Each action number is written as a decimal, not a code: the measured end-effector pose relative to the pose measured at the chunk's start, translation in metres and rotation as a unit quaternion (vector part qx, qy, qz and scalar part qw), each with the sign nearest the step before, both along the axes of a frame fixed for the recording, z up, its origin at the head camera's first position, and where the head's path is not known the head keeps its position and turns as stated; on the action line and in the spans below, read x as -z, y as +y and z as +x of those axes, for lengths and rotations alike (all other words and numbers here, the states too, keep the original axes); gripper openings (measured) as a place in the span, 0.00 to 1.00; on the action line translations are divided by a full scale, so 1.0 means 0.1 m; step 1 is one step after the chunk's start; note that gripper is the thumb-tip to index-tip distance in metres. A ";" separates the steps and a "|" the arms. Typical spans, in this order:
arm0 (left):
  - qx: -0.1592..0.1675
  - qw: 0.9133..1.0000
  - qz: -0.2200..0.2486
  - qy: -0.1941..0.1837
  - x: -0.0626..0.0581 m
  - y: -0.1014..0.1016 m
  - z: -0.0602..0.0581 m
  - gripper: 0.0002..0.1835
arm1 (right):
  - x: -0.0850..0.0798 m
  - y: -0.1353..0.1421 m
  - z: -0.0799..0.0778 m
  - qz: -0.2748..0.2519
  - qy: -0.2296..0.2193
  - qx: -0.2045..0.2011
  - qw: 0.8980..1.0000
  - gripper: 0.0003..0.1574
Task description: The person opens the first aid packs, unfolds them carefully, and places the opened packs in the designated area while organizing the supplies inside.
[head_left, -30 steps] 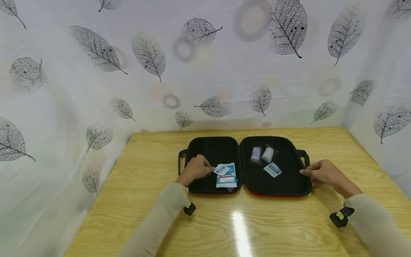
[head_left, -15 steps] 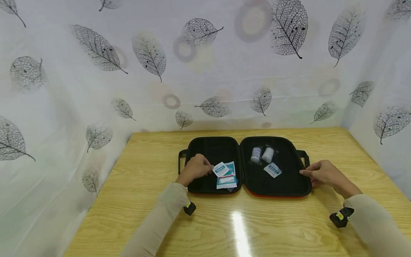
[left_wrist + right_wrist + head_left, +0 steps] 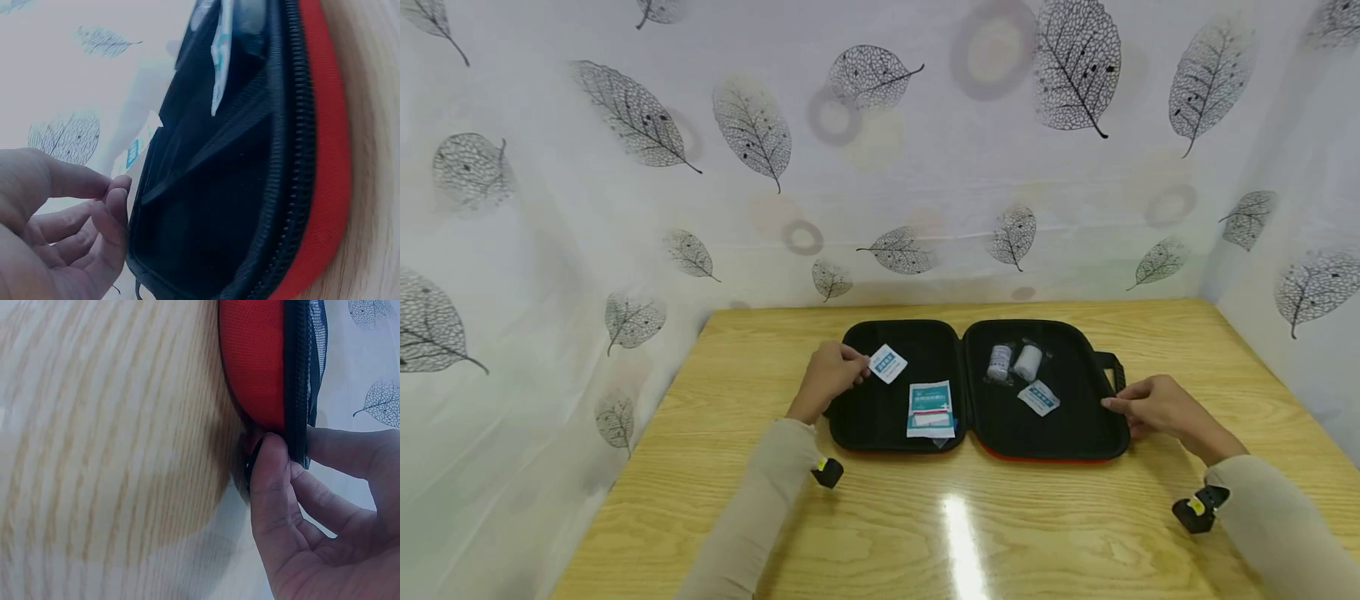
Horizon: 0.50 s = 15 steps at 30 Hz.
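Observation:
My left hand (image 3: 837, 372) pinches a small white and teal sachet (image 3: 888, 364) by its corner, over the left half of an open zippered case (image 3: 872, 425). In the left wrist view, thumb and forefinger hold the sachet (image 3: 139, 145) near the case's rim. My right hand (image 3: 1157, 408) grips the right half's outer edge near the handle; in the right wrist view thumb and fingers close on the black zipper edge (image 3: 297, 394) of the red shell. A larger teal packet (image 3: 930, 408) lies in the left half.
In the right half lie two wrapped white rolls (image 3: 1027, 362) and another small sachet (image 3: 1039, 397). The case stands on a wooden table (image 3: 880, 517), with a leaf-patterned cloth (image 3: 925, 167) behind it. A black handle (image 3: 1108, 364) juts from the right side.
My left hand has drawn the small sachet up and to the left, away from the teal packet it overlapped. The right hand keeps its hold on the case edge.

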<state>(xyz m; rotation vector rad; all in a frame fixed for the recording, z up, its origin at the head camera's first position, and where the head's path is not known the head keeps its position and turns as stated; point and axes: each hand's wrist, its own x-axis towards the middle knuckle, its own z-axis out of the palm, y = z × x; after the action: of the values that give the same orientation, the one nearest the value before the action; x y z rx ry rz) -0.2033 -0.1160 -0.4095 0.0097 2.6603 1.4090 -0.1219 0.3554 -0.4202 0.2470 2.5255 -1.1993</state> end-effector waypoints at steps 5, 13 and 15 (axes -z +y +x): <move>-0.055 0.998 0.012 0.010 -0.01 -0.06 -0.03 0.10 | 0.00 -0.01 0.00 -0.001 -0.002 0.007 1.000 0.31; -0.107 0.994 -0.010 0.023 0.00 -0.12 -0.07 0.10 | 0.01 0.00 0.01 -0.002 0.000 0.005 1.000 0.33; -0.110 0.994 -0.006 0.026 0.01 -0.13 -0.07 0.10 | 0.01 0.00 0.01 -0.003 -0.001 0.005 1.000 0.33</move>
<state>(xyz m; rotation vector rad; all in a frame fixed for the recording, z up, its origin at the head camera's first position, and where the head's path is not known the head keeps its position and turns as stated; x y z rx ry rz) -0.2107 -0.1292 -0.4104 -0.2587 2.7848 1.4711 -0.1213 0.3552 -0.4216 0.2603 2.5209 -1.2106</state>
